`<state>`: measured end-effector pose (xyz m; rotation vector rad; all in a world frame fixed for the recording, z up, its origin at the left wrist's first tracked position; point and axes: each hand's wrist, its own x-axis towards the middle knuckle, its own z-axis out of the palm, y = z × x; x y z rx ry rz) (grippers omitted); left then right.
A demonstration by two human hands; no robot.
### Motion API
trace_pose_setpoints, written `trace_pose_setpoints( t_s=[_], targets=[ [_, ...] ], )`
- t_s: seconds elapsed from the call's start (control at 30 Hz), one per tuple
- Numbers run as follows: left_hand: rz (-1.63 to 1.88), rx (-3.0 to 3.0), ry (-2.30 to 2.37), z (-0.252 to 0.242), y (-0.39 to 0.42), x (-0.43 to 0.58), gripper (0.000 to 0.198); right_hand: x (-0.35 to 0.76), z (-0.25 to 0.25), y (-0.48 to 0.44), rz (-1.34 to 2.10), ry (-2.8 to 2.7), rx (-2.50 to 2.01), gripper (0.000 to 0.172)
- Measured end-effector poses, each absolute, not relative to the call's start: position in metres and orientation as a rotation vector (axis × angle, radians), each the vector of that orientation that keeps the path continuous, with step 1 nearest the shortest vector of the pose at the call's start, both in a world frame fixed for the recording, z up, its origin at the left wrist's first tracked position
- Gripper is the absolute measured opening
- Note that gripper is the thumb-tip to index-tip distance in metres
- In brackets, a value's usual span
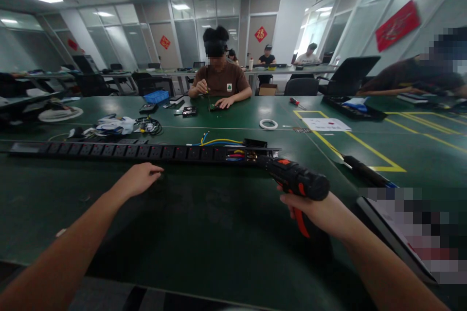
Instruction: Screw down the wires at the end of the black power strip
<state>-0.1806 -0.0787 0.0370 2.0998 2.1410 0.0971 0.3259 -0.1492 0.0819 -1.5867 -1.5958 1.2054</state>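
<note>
A black and orange cordless drill is in my right hand, with my fingers wrapped round its grip. Its nose points left, at the open right end of a long black power strip. Coloured wires and brass-coloured parts show inside that end. Just in front of the strip, my left hand hovers low over the table with its fingers pinched together. Whatever lies between those fingertips is too small to make out.
Blue and yellow cables lie behind the strip. Farther back are a roll of white tape, a bundle of cables and bags and a red screwdriver. A black-handled tool lies right. Across the table a person works.
</note>
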Motion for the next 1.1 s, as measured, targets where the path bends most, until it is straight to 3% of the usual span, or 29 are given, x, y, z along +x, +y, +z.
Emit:
trace_pose_setpoints(
  t_s=[0.17, 0.43, 0.6, 0.77, 0.97, 1.1],
  targets=[
    [0.031, 2.069, 2.1, 0.038, -0.081, -0.189, 0.061, 0.327, 0.083, -0.149, 1.216, -1.583, -1.593, 0.032],
    [0.136, 2.044, 2.227, 0.067, -0.066, -0.184, 0.043, 0.328, 0.083, -0.146, 1.189, -1.591, -1.65, 0.042],
    [0.432, 2.174, 2.181, 0.086, -0.05, -0.128, 0.042, 0.33, 0.083, -0.145, 1.159, -1.641, -1.635, 0.042],
    [0.639, 2.494, 1.851, 0.066, -0.029, -0.04, 0.041, 0.329, 0.088, -0.146, 1.181, -1.683, -1.663, 0.04],
    [0.657, 2.6, 1.74, 0.029, -0.002, 0.03, 0.068, 0.327, 0.093, -0.147, 1.187, -1.663, -1.692, 0.041],
    [0.616, 2.573, 1.716, 0.019, 0.008, 0.039, 0.068, 0.329, 0.089, -0.146, 1.191, -1.669, -1.689, 0.043]
  ],
)
